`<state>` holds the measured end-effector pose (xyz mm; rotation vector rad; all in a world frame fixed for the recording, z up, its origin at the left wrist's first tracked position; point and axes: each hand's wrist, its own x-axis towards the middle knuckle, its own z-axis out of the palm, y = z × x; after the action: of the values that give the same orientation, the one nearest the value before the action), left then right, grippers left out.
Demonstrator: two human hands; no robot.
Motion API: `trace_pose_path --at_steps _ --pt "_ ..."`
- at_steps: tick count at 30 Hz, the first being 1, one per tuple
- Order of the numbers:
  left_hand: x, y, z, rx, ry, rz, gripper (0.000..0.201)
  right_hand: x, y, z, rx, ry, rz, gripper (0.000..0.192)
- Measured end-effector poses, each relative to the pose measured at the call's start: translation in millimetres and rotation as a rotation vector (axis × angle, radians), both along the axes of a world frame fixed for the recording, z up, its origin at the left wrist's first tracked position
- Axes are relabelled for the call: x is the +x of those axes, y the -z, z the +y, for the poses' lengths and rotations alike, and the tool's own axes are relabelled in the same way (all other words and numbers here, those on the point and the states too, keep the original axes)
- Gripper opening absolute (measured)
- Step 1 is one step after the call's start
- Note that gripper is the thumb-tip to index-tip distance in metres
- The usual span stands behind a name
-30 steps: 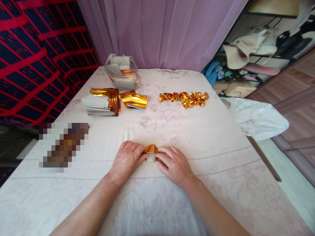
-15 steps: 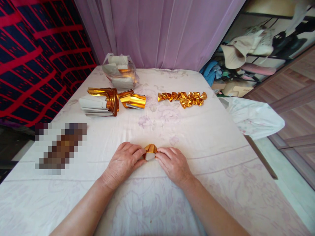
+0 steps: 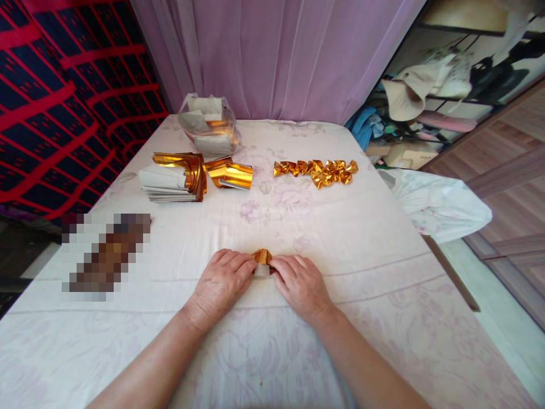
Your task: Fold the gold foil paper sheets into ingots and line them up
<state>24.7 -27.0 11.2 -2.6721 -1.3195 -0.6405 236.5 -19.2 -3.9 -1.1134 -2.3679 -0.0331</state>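
Note:
A small piece of gold foil paper [image 3: 262, 258], white on its underside, lies on the pale flowered sheet [image 3: 357, 244] near the front middle. My left hand [image 3: 222, 281] pinches its left side and my right hand [image 3: 300, 283] pinches its right side, fingertips nearly meeting over it. Most of the paper is hidden under my fingers.
At the back left lies a stack of gold and white sheets [image 3: 172, 177] with a curled gold sheet [image 3: 230, 173] beside it. A clear bag of paper [image 3: 208, 125] stands behind. A row of folded gold pieces [image 3: 317, 169] lies at the back middle. A blurred patch [image 3: 104, 255] lies left.
My hands have closed in a little tighter on the gold paper, covering more of its white underside. Nothing else has moved.

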Motion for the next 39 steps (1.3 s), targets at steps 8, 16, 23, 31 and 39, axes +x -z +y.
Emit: trace_pose_path --at_steps 8,16,23,31,39 --pt "-0.5 2.9 -1.1 -0.002 0.016 -0.006 0.022 0.3 0.2 -0.7 0.049 0.012 -0.028 0.022" --pt "-4.5 2.8 -2.2 -0.048 0.05 0.001 0.022 2.4 -2.1 -2.0 -0.054 0.025 0.005 0.019" --pt "-2.1 2.6 -3.7 -0.126 0.009 -0.043 0.017 8.5 3.1 -0.6 -0.193 0.017 0.229 0.018" --pt "4.5 3.5 1.3 -0.339 -0.142 -0.145 0.015 1.9 0.1 -1.2 -0.202 0.113 0.177 0.021" --pt "12.8 2.6 3.6 -0.332 -0.24 -0.126 0.012 -2.2 2.3 0.2 -0.19 0.207 0.152 0.018"
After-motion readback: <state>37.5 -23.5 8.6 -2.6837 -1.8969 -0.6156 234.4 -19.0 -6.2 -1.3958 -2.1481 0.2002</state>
